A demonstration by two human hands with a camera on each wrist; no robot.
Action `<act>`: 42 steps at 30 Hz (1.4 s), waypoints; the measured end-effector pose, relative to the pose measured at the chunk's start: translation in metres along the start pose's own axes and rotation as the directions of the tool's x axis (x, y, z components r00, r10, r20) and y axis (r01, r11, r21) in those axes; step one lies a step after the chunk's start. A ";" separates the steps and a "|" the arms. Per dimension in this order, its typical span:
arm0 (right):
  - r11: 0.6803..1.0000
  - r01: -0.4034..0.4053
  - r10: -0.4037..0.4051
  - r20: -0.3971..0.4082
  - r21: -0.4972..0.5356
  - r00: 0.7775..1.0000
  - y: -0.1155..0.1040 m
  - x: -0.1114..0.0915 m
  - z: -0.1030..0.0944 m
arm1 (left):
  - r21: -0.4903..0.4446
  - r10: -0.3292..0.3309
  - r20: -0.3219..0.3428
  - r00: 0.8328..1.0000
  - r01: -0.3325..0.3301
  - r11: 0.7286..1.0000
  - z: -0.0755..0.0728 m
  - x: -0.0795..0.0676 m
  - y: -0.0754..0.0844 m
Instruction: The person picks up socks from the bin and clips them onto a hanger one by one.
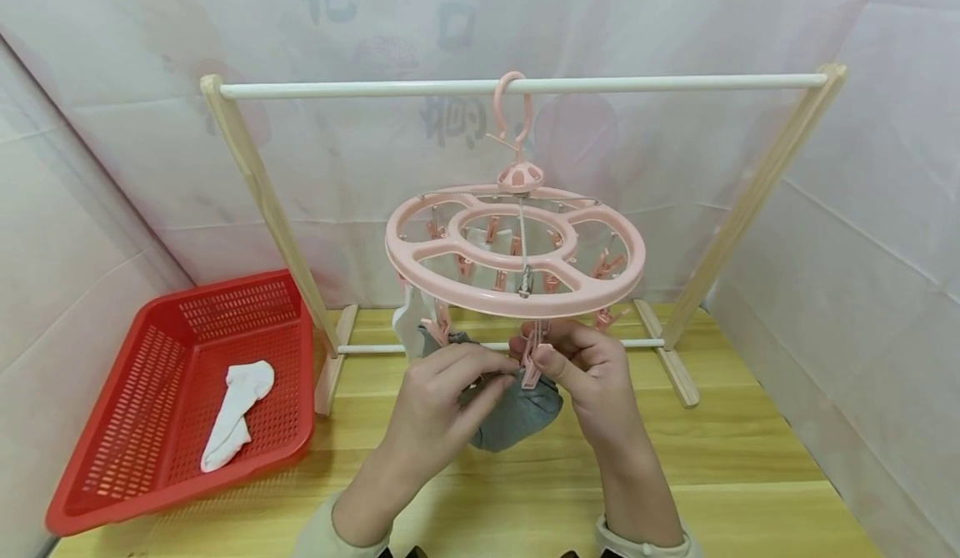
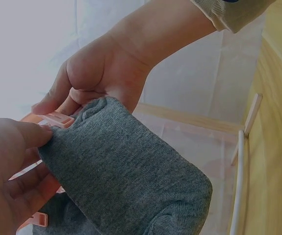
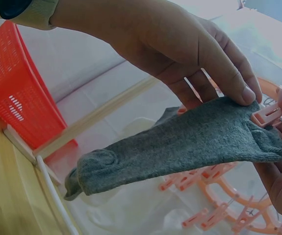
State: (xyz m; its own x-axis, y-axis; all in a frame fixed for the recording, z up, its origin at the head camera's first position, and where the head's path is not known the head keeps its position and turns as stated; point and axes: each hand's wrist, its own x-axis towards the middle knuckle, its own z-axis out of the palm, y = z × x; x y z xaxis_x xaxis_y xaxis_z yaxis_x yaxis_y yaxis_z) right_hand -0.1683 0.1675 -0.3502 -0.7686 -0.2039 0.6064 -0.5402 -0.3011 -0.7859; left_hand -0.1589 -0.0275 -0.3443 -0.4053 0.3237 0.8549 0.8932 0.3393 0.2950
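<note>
A grey sock (image 1: 517, 420) hangs below a round pink clip hanger (image 1: 487, 299). My left hand (image 1: 442, 395) pinches the sock's top edge between thumb and fingers. On the right, my right hand (image 1: 600, 374) pinches a pink clothes peg (image 1: 531, 368) that hangs from the hanger. The peg lies over the sock's edge; I cannot tell whether its jaws grip the fabric. In the right wrist view the sock (image 3: 175, 147) stretches sideways, with the peg (image 3: 267, 116) at its open end. Another grey sock (image 2: 64, 215) hangs behind it in the left wrist view.
The hanger's hook (image 1: 512, 99) sits over a white rod (image 1: 360, 89) on a wooden stand (image 1: 258, 174). A white sock (image 1: 410, 320) hangs at the hanger's left. Left of the stand, a red basket (image 1: 300, 449) holds another white sock (image 1: 238, 408). Several pegs dangle around the ring.
</note>
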 end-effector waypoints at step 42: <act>0.965 -0.029 0.041 0.042 -0.261 0.998 0.007 0.000 0.003 | 0.564 0.125 0.144 0.982 -0.185 0.805 -0.032 0.046 -0.007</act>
State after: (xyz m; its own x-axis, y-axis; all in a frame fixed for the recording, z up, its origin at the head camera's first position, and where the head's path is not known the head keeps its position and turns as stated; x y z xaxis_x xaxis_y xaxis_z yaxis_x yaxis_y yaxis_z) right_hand -0.1708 0.1625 -0.3555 -0.7750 -0.2548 0.5783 -0.5888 -0.0412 -0.8072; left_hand -0.1773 -0.0435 -0.2931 -0.3140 0.4870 0.8150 0.6844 0.7111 -0.1612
